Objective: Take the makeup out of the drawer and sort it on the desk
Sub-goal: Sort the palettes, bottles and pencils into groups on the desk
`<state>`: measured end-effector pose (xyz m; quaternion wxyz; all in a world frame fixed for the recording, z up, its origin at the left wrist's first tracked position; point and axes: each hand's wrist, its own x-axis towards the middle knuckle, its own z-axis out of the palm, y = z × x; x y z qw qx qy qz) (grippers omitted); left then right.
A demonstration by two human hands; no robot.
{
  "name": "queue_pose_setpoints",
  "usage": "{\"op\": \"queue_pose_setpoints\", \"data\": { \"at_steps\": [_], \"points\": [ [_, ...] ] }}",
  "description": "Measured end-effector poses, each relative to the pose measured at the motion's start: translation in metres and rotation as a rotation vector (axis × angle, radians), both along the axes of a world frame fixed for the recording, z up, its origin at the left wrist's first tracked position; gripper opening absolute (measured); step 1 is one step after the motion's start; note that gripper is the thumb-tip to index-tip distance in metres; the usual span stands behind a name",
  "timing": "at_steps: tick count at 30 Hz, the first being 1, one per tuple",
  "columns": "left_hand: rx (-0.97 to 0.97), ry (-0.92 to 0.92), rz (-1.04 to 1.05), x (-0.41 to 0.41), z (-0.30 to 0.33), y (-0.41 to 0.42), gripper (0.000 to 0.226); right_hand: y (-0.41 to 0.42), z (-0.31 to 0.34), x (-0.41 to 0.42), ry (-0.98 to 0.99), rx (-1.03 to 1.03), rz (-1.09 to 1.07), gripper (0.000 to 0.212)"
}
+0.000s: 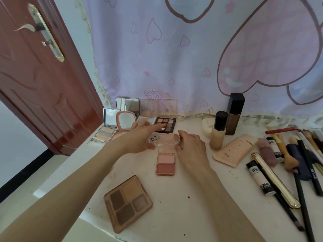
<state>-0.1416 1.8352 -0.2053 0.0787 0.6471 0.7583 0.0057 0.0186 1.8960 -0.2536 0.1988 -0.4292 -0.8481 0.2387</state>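
Makeup lies spread on the white desk (192, 203). At mid-desk my right hand (191, 147) curls round a clear round compact (173, 139), thumb over its far rim. My left hand (138, 137) reaches in beside it with straight fingers, over a clear case with black lettering (154, 139); its fingertips reach a nine-pan eyeshadow palette (166, 125). A pink two-shade blush (165, 164) lies open just below both hands. A brown four-pan palette (128, 203) sits nearer me. The drawer is out of view.
Mirrored compacts (111, 123) stand at the back left by the desk's left edge. A foundation bottle (218, 133), a dark tall bottle (235, 114) and a peach tube (234, 150) sit right of my hands. Brushes, pencils and tubes (288, 165) fill the right side. A red door (35, 84) is left.
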Motion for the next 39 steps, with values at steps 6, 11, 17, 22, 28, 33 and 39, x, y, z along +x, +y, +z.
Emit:
{"op": "queue_pose_setpoints", "data": {
  "at_steps": [6,11,17,22,28,33,39],
  "points": [
    [0.186,-0.056,0.028,-0.004,-0.003,-0.023,0.06,-0.009,0.003,0.004,0.127,-0.027,-0.027,0.045],
    [0.336,-0.103,0.076,-0.007,-0.001,-0.079,0.049,-0.028,0.012,0.002,0.415,0.183,-0.049,0.031],
    [0.361,-0.207,0.292,-0.015,-0.012,-0.15,0.04,-0.076,0.006,-0.019,0.423,0.2,0.392,0.026],
    [0.334,-0.375,0.228,0.022,-0.016,-0.18,0.075,-0.099,0.002,-0.024,0.242,0.113,0.622,0.028],
    [0.13,-0.239,0.199,0.041,-0.027,-0.179,0.09,-0.094,0.002,-0.024,0.27,-0.072,0.444,0.028],
    [0.074,-0.128,0.147,0.043,-0.018,-0.177,0.092,-0.09,0.006,-0.022,0.362,-0.313,0.333,0.023],
    [0.129,-0.15,0.143,0.042,-0.02,-0.175,0.086,-0.089,0.009,-0.022,0.356,-0.38,0.33,0.022]
  ]
}}
